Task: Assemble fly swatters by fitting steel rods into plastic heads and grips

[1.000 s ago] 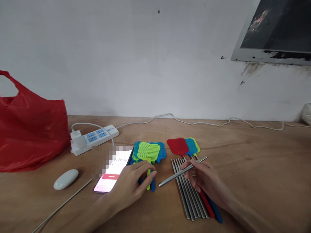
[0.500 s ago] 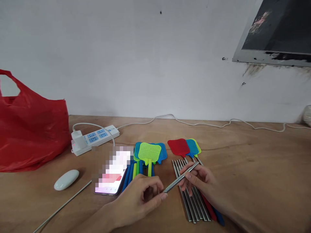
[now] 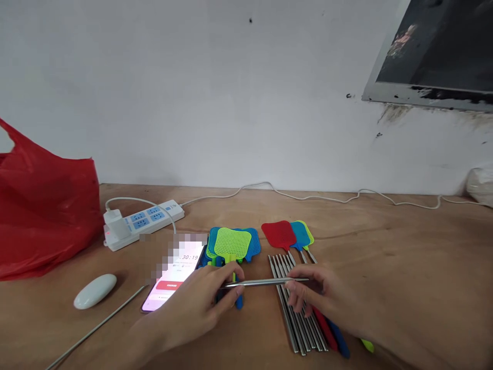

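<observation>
My left hand [image 3: 204,300] pinches the left end of a shiny metal chopstick [image 3: 262,282] between thumb and fingers. At its other end, my right hand [image 3: 314,290] is closed on the same chopstick, which lies nearly level across the view. Below the right hand, several more metal chopsticks [image 3: 290,313] rest side by side on the table, partly hidden by its fingers. A red fly swatter [image 3: 279,235] and a blue one [image 3: 301,235] have their handles beneath my right hand. Close to my left hand is a pile topped by a yellow-green fly swatter [image 3: 232,243].
A lit phone [image 3: 175,272] lies left of the swatter pile. Behind it, a white power strip [image 3: 154,218] trails a cable along the wall. A white oval object [image 3: 95,291] and a red plastic bag [image 3: 50,210] are at left, on the wooden table [image 3: 416,267].
The chopstick has turned from slanting up rightward to nearly level. My left hand has moved up and left, and the view has shifted slightly right.
</observation>
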Action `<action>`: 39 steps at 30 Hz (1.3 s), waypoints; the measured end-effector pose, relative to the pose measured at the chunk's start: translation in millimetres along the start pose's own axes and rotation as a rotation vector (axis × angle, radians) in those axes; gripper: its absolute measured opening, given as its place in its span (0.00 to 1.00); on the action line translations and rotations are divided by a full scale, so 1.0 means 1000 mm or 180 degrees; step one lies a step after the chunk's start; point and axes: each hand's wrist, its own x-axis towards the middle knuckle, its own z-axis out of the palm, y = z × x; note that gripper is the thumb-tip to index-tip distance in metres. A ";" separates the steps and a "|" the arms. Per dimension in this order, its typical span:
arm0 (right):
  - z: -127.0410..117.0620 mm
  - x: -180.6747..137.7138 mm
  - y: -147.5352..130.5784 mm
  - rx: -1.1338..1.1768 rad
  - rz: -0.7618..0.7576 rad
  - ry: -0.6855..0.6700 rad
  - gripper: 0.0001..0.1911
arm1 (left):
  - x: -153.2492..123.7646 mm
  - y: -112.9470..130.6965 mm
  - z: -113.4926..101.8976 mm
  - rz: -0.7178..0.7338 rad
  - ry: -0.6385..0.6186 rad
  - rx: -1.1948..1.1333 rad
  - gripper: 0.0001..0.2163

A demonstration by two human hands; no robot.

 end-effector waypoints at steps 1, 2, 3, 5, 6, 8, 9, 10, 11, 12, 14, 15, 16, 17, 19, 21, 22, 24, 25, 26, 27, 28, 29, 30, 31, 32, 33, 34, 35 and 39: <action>0.003 -0.002 -0.001 -0.0367 -0.0124 -0.0102 0.15 | -0.001 0.002 0.000 0.0057 -0.0047 0.0067 0.09; 0.006 -0.004 -0.002 -0.0770 -0.0309 -0.0181 0.14 | -0.001 0.004 0.000 0.0101 -0.0093 0.0119 0.10; 0.009 -0.005 -0.003 -0.1177 -0.0542 -0.0226 0.13 | -0.002 0.005 0.002 0.0135 -0.0131 0.0167 0.12; 0.016 -0.005 -0.005 -0.1853 -0.0996 -0.0240 0.15 | -0.003 0.007 0.006 0.0167 -0.0209 0.0259 0.16; 0.018 -0.004 -0.006 -0.2066 -0.1157 -0.0208 0.16 | -0.004 0.007 0.008 0.0166 -0.0235 0.0305 0.17; 0.019 -0.004 -0.008 -0.2261 -0.1345 -0.0121 0.17 | -0.006 0.006 0.012 0.0147 -0.0272 0.0352 0.19; 0.019 -0.003 -0.008 -0.2296 -0.1415 -0.0087 0.17 | -0.007 0.006 0.012 0.0118 -0.0287 0.0331 0.19; 0.017 -0.003 -0.008 -0.2326 -0.1507 -0.0040 0.17 | -0.008 0.005 0.011 0.0079 -0.0309 0.0278 0.19; 0.015 -0.003 -0.007 -0.2354 -0.1622 0.0023 0.17 | -0.009 0.004 0.010 0.0039 -0.0338 0.0205 0.19; 0.014 -0.004 -0.006 -0.2377 -0.1747 0.0086 0.16 | -0.010 0.003 0.008 0.0001 -0.0368 0.0129 0.19; 0.010 -0.004 -0.002 -0.2425 -0.1961 0.0198 0.15 | -0.012 0.001 0.004 -0.0058 -0.0396 0.0038 0.20; 0.009 -0.004 0.001 -0.2456 -0.2032 0.0239 0.14 | -0.013 0.000 0.002 -0.0063 -0.0385 0.0042 0.20; 0.009 -0.004 0.003 -0.2497 -0.2075 0.0267 0.13 | -0.015 -0.001 0.000 -0.0061 -0.0368 0.0075 0.20; 0.009 -0.005 0.005 -0.2556 -0.2093 0.0273 0.13 | -0.016 -0.002 -0.002 -0.0062 -0.0356 0.0124 0.20; 0.010 -0.005 0.008 -0.2717 -0.2083 0.0250 0.12 | -0.017 -0.003 -0.004 -0.0077 -0.0356 0.0187 0.20; 0.012 -0.005 0.007 -0.2903 -0.2133 0.0192 0.12 | -0.018 0.000 -0.004 -0.0095 -0.0422 0.0137 0.18; 0.014 -0.005 0.005 -0.2995 -0.2210 0.0154 0.13 | -0.018 0.003 -0.002 -0.0090 -0.0429 0.0060 0.16; 0.019 -0.004 -0.001 -0.3134 -0.2438 0.0094 0.16 | -0.016 0.011 0.002 -0.0040 -0.0359 -0.0126 0.13; 0.022 -0.004 -0.004 -0.3167 -0.2562 0.0086 0.17 | -0.015 0.015 0.004 -0.0015 -0.0296 -0.0204 0.12; 0.024 -0.004 -0.006 -0.3168 -0.2660 0.0085 0.17 | -0.014 0.019 0.007 0.0026 -0.0277 -0.0248 0.12; 0.026 -0.003 -0.008 -0.3130 -0.2729 0.0080 0.17 | -0.012 0.022 0.010 0.0051 -0.0256 -0.0253 0.12; 0.028 -0.002 -0.009 -0.3064 -0.2774 0.0071 0.17 | -0.011 0.024 0.012 0.0085 -0.0263 -0.0220 0.12; 0.030 -0.002 -0.010 -0.2980 -0.2797 0.0045 0.17 | -0.010 0.025 0.013 0.0119 -0.0272 -0.0159 0.13; 0.030 -0.001 -0.010 -0.2884 -0.2809 0.0010 0.16 | -0.009 0.025 0.013 0.0160 -0.0284 -0.0086 0.13; 0.031 -0.001 -0.009 -0.2784 -0.2809 -0.0025 0.16 | -0.009 0.024 0.013 0.0214 -0.0293 -0.0003 0.13; 0.030 0.000 -0.008 -0.2698 -0.2791 -0.0050 0.16 | -0.009 0.023 0.013 0.0282 -0.0307 0.0071 0.13; 0.029 0.000 -0.007 -0.2626 -0.2744 -0.0052 0.16 | -0.010 0.021 0.012 0.0352 -0.0309 0.0136 0.13; 0.028 0.000 -0.006 -0.2565 -0.2667 -0.0046 0.15 | -0.011 0.019 0.010 0.0405 -0.0295 0.0198 0.13; 0.027 -0.001 -0.006 -0.2511 -0.2565 -0.0044 0.15 | -0.012 0.017 0.009 0.0436 -0.0268 0.0256 0.13; 0.021 -0.005 -0.009 -0.2370 -0.2074 -0.0185 0.12 | -0.017 0.015 0.006 0.0342 -0.0136 0.0456 0.13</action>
